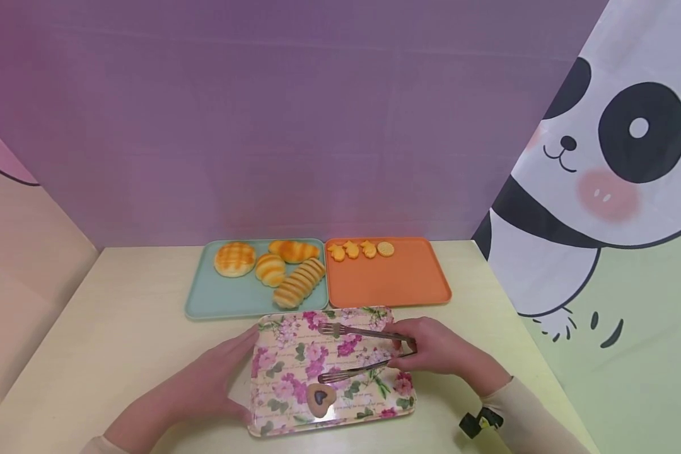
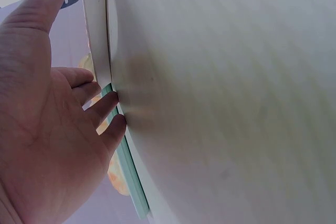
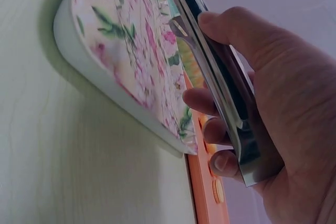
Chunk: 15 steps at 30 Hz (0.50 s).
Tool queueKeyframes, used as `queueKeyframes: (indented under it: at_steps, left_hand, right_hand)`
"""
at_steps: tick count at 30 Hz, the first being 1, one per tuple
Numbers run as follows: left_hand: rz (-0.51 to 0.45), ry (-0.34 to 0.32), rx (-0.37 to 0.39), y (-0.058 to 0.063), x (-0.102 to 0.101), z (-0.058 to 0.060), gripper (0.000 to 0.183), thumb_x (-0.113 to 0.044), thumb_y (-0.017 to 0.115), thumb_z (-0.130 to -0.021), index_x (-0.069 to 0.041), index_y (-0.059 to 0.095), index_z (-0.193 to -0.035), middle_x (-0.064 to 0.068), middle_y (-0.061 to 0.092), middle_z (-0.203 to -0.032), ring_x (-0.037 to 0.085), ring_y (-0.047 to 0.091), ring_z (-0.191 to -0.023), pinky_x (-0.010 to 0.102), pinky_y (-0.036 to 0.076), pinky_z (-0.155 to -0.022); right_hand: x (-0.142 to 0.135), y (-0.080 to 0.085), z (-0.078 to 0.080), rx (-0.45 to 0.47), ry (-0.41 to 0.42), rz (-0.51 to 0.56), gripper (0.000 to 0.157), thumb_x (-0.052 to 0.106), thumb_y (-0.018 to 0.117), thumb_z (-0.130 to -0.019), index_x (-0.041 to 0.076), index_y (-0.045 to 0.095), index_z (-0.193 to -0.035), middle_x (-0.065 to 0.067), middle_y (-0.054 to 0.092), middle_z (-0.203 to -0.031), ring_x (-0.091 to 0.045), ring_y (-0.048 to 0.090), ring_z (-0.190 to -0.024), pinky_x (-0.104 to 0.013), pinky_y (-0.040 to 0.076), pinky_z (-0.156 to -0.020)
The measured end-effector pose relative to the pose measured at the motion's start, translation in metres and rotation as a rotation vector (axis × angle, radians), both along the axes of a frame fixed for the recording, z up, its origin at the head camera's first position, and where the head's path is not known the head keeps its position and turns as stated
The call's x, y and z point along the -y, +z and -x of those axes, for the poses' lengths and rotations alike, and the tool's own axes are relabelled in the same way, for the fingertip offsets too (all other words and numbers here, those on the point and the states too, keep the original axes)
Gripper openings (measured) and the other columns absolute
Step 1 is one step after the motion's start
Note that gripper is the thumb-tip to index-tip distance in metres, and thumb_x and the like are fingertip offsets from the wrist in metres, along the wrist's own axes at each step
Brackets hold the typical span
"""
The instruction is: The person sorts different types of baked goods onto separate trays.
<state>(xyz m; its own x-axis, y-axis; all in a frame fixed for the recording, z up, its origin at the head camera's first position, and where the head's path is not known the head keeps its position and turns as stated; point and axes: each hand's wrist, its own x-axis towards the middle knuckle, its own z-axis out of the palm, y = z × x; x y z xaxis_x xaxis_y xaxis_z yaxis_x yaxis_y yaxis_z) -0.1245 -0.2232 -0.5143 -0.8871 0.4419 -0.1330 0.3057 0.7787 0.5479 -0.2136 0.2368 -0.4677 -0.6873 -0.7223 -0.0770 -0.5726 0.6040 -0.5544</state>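
Observation:
My right hand [image 1: 431, 345] grips a pair of metal tongs [image 1: 369, 333] near their bend; their fork-shaped tips stand apart over a floral tray [image 1: 295, 340]. In the right wrist view, thumb and fingers lie on opposite sides of the tongs [image 3: 220, 87]. On the tray's near part is a heart-shaped cookie [image 1: 321, 400] with a dark heart centre, just below the lower tip. At the tray's left edge, my left hand [image 1: 215, 378] spreads thumb and fingers along the side. The left wrist view shows that hand [image 2: 58, 119] with its fingers extended and loosely bent beside the tray's edge.
Behind the floral tray, a light blue tray [image 1: 227, 302] bears several bread pieces, including a striped long loaf [image 1: 299, 284]. Beside it an orange tray [image 1: 391, 277] has several small yellow pieces and a round cracker [image 1: 385, 249] along its back. A purple backdrop [image 1: 284, 126] stands behind the table.

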Motion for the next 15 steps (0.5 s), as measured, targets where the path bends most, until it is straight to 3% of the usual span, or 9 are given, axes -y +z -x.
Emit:
queueKeyframes:
  at_steps: [7,15]
  left_hand:
    - [0.0,0.001,0.005,0.0006,-0.0004,0.0003,0.15,-0.083,0.087,-0.063,-0.004,0.026,-0.175,0.016,0.022,-0.182,0.048,0.028,-0.164,0.066,0.031,-0.13]
    - [-0.002,-0.005,-0.009,0.0,0.0,0.0005,0.15,-0.083,0.087,-0.063,-0.003,0.027,-0.175,0.017,0.022,-0.182,0.048,0.029,-0.163,0.066,0.031,-0.129]
  right_hand:
    - [0.0042,0.0022,-0.0049,0.061,0.044,-0.004,0.048,0.038,0.091,-0.093,0.013,0.076,-0.131,0.006,0.072,-0.093,-0.003,0.055,-0.07,-0.021,0.047,-0.06]
    - [0.006,-0.0015,-0.0082,0.066,0.078,-0.004,0.048,0.038,0.092,-0.092,0.017,0.078,-0.134,0.01,0.072,-0.095,-0.006,0.057,-0.073,-0.021,0.047,-0.064]
